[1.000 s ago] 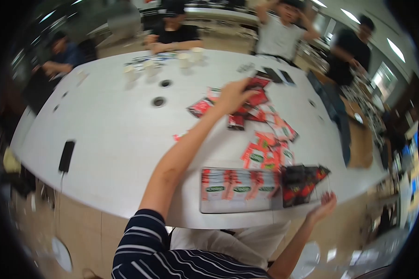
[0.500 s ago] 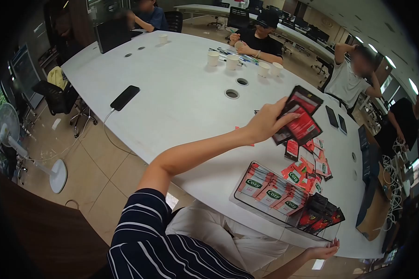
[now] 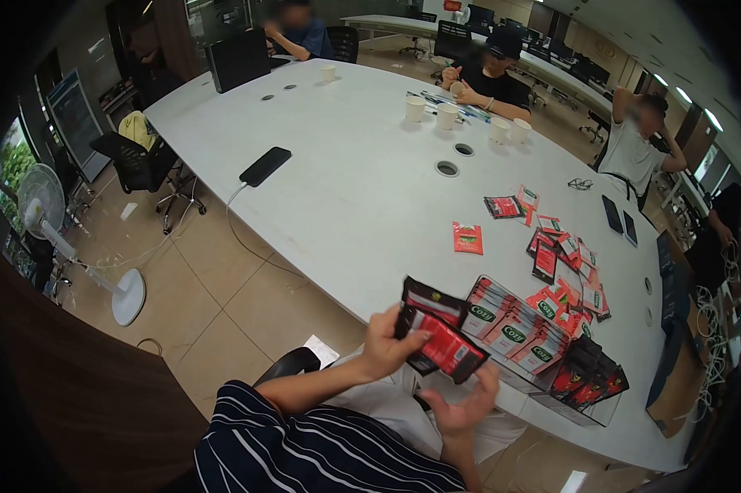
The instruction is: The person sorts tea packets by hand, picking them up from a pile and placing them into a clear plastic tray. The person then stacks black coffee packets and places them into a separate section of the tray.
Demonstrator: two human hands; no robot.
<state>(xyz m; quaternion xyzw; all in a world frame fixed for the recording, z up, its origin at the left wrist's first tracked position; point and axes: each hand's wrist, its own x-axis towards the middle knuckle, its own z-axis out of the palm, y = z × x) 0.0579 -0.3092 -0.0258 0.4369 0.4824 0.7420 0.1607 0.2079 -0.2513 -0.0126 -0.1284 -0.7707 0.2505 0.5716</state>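
Observation:
Several black-and-red sachets (image 3: 448,341), fanned out, are held in my left hand (image 3: 391,345), over the table's near edge. Just right of them is my right hand (image 3: 467,404), fingers apart and curved, its fingertips close to the lowest sachet. A clear box (image 3: 514,374) on the table holds rows of Cozy packets (image 3: 512,333) and, at its right end, black-and-red sachets (image 3: 586,374). Beyond the box lies a loose pile of red packets (image 3: 563,296). A lone red packet (image 3: 467,238) and a black-and-red sachet (image 3: 503,207) lie farther back.
The white table (image 3: 346,189) bears a phone (image 3: 265,167) on a cable, paper cups (image 3: 447,117), two more phones (image 3: 612,214) and glasses (image 3: 580,184). People sit along its far side. A fan (image 3: 42,201) stands on the floor at left.
My left hand has drawn back from over the pile to the near edge with the sachets. My right hand has come up from the box's right corner beside them. The view has shifted.

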